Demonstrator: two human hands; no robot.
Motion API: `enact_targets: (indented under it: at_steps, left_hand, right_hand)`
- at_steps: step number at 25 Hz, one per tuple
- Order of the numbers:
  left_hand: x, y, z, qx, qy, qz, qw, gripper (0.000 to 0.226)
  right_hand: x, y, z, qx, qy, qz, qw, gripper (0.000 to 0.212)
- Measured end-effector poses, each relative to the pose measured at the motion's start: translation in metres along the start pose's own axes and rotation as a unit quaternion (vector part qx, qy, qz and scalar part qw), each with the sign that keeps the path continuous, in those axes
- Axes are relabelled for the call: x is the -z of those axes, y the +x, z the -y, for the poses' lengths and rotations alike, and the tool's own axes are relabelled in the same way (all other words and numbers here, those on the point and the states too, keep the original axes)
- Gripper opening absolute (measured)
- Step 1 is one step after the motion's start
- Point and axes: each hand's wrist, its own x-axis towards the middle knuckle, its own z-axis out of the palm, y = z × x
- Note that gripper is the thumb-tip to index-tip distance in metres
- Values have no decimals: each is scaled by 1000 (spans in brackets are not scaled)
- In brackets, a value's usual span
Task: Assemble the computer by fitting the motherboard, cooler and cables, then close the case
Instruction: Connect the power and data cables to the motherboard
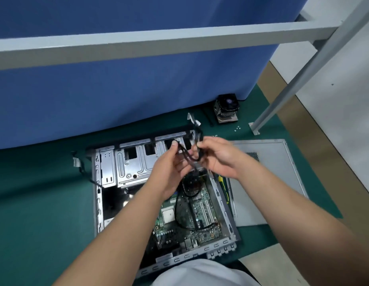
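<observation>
Above the case, both hands, left and right, pinched the cables in curled fingers. Untangling them before routing to the motherboard seemed wise.

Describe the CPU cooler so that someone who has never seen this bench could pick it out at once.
Start at the open computer case on the green mat, then look past its far right corner to the foot of the blue partition. The cooler stands there alone: a black fan on a finned metal block, unlike the flat grey side panel nearby.
</observation>
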Motion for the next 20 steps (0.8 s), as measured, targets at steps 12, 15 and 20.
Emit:
enact_targets:
  at_steps: [12,15,20]
  left_hand:
    - [90,-54,1,-40,259,-134,956,31]
    - [108,-58,-14,-26,248,-112,962,40]
    - [126,-57,-30,-24,262,-158,952,33]
  right_hand:
    - [57,-1,-45,-56,-186,-193,962,19]
    - [87,4,-40,-40,-209,-285,935,18]
    - [129,5,-34,-35,-157,-396,904,17]
